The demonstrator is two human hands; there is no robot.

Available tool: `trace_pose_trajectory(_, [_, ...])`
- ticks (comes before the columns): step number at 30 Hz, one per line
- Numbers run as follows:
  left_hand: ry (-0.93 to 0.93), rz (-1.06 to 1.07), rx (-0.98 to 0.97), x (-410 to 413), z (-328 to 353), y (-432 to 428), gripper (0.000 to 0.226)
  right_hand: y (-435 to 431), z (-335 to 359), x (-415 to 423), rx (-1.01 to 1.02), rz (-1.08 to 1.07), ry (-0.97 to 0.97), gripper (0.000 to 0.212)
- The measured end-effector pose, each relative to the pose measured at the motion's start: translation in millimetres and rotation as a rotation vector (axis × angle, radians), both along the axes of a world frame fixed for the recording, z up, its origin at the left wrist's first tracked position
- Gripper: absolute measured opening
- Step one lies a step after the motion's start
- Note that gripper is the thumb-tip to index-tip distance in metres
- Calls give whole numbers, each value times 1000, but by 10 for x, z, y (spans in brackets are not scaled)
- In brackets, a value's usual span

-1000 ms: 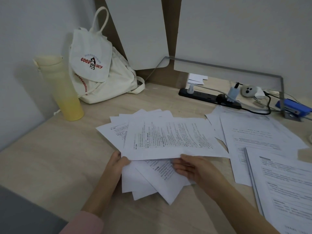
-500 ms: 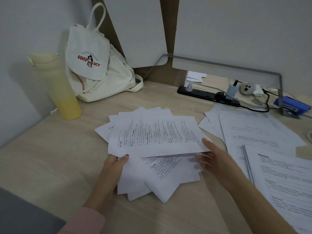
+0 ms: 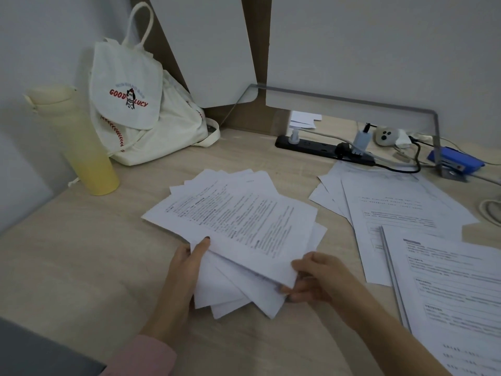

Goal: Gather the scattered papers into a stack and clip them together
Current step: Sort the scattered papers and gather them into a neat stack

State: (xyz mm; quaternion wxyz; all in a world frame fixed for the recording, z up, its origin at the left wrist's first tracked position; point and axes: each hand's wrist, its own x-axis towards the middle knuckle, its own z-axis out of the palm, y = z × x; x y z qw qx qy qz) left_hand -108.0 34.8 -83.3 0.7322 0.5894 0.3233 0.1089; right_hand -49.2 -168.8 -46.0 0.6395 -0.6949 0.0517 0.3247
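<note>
At the centre of the frame our left hand (image 3: 187,264) and right hand (image 3: 314,280) pinch the fanned papers (image 3: 235,221), which look thin, floppy and slippery, so we should hold their edges.

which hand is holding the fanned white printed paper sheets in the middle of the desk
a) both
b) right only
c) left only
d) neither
a: the left hand pinches the near-left edge of the fanned white printed paper sheets, and the right hand grips their near-right corner.
</note>
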Motion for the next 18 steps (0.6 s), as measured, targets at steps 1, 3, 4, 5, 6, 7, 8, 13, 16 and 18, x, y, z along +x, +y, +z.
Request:
trace_pose_trajectory(1, [-27, -21, -36, 18, -7, -24, 18, 30, -29, -45, -1, 32, 20, 10])
trace_pose_trajectory(3, [-62, -50, -34, 45, -24, -63, 30, 80, -56, -115, -9, 120, 57, 12])
trace_pose_trajectory(4, [-63, -53, -3, 54, -33, -72, 34, 91, -56, -138, -26, 178, 75, 13])
trace_pose_trajectory(5, [-59, -52, 23, 65, -46, -73, 38, 87, -60, -148, -47, 234, 77, 16])
trace_pose_trajectory(6, [-51, -45, 38, 72, -56, -64, 42, 73, -48, -151, -64, 265, 72, 18])
trace_pose_trajectory(7, [-44, -44, 53, 73, -61, -47, 45, 55, -38, -141, -72, 254, 57, 21])
trace_pose_trajectory(8, [-41, -48, 77, 73, -62, -24, 48, 26, -21, -116, -73, 193, 35, 21])
trace_pose_trajectory(13, [-173, -118, 193, 31, 166, 6, 45, -260, 48, 127, -271, -121, -325, 22])
trace_pose_trajectory(16, [-284, -196, 211, 23, 393, -50, 38, -394, 158, 242, -286, -118, -415, 47])
trace_pose_trajectory(18, [-346, -266, 176, 34, 543, -110, 37, -461, 230, 341, -237, -110, -349, 63])
